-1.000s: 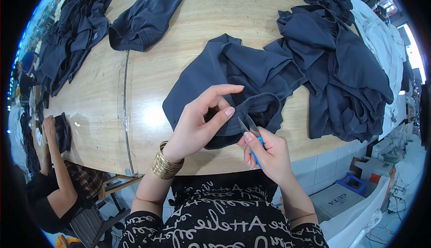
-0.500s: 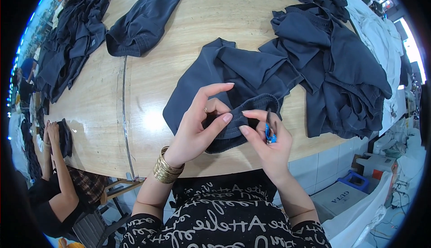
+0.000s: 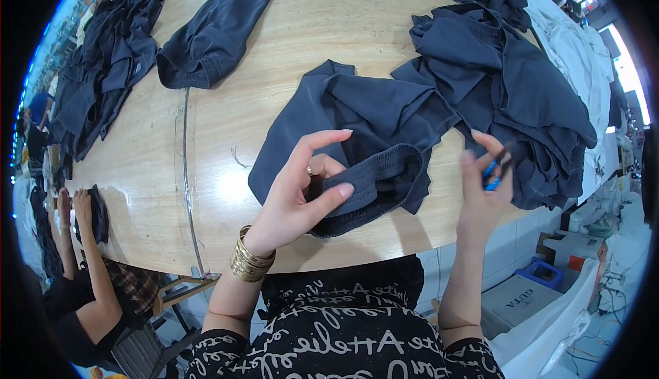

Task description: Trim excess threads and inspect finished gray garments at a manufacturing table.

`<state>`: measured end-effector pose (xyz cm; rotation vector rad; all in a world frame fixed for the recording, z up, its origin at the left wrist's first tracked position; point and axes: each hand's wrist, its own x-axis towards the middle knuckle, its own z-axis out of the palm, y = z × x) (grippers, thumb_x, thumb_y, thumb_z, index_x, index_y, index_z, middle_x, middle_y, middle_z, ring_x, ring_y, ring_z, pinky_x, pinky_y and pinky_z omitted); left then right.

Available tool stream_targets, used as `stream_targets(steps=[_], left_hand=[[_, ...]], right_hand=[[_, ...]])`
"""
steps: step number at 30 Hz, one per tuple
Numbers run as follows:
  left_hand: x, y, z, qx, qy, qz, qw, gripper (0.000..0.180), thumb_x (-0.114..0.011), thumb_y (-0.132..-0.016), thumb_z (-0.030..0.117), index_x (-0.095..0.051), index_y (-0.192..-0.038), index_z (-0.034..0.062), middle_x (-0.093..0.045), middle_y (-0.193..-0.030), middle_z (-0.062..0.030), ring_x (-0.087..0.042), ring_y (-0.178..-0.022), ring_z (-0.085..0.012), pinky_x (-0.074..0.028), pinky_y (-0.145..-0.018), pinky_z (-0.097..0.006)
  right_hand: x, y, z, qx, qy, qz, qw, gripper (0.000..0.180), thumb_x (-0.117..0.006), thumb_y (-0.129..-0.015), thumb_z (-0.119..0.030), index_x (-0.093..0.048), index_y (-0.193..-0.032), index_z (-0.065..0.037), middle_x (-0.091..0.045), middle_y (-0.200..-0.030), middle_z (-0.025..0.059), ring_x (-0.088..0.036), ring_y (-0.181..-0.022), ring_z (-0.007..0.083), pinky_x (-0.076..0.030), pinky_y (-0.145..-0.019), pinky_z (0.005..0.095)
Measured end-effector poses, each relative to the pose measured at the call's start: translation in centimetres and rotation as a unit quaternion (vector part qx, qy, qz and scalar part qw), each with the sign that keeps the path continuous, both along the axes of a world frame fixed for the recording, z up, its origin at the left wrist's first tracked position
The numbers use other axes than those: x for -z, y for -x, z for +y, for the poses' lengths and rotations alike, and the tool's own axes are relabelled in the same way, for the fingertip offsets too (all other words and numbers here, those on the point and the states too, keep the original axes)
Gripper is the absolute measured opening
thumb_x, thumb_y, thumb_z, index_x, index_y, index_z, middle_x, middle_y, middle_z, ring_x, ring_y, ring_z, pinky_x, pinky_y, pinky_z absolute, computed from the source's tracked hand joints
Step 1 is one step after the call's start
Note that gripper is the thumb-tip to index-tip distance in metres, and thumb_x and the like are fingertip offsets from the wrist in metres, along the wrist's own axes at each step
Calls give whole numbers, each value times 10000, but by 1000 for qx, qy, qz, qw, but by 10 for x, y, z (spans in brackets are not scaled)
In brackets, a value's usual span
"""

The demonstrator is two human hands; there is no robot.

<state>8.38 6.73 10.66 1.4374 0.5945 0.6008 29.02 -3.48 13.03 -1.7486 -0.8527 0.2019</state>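
A dark navy garment (image 3: 384, 101) with a gathered elastic waistband (image 3: 367, 190) lies in front of me, seemingly shorts or trousers. My left hand (image 3: 305, 197) pinches the waistband between thumb and fingers, with the index finger raised off the cloth. To the right, apart from the garment, my right hand (image 3: 486, 183) is curled around small blue-handled thread snips (image 3: 492, 176); their dark blades are blurred. A few loose thread ends (image 3: 239, 158) lie on the table left of the garment.
More dark garments are heaped at right (image 3: 522, 104), with a folded one (image 3: 220, 32) at upper left and a long pile (image 3: 110, 70) beyond it. White cloth (image 3: 573, 50) hangs over the right edge. At far left a co-worker's hands (image 3: 79, 204) handle dark fabric. Boxes (image 3: 518, 303) stand below right.
My right hand has left the waistband and moved right, carrying the snips. My left hand keeps its pinch on the waistband. Loose threads now show on the table at left.
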Motion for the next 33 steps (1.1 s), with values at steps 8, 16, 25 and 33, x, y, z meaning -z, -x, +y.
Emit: stream_targets(steps=[8, 16, 25, 33], left_hand=[[-3, -3, 2, 25, 67, -38, 997, 561, -593, -837, -22, -329, -1327, 54, -583, -832, -25, -534, -784, -51, -427, -732, -198], [-2, 1, 3, 49, 107, -67, 991, 524, -559, -860, -16, -323, -1324, 51, -578, -864, -25, -525, -820, -54, -419, -770, -204], [1, 3, 5, 74, 132, -88, 985, 546, -562, -866, 4, -300, -1342, 52, -582, -870, -24, -526, -818, -50, -422, -766, -205], [5, 2, 4, 67, 143, -107, 982, 579, -564, -863, 9, -280, -1366, 50, -581, -872, -28, -528, -817, -48, -424, -758, -199]], right_hand=[[7, 28, -9, -253, 69, -56, 963, 286, -733, -731, -153, -607, -964, -44, -615, -771, 47, -543, -607, 136, -426, -536, 238], [12, 25, -9, -276, 59, -240, 929, 217, -742, -697, -203, -633, -841, -83, -547, -634, -3, -450, -521, 153, -344, -453, 273], [5, 25, -7, -289, 63, -270, 916, 215, -750, -672, -192, -646, -822, -78, -544, -624, -2, -426, -524, 151, -327, -463, 273], [4, 25, -5, -300, 63, -247, 919, 193, -744, -677, -163, -653, -812, -60, -559, -623, 11, -433, -533, 154, -322, -480, 275]])
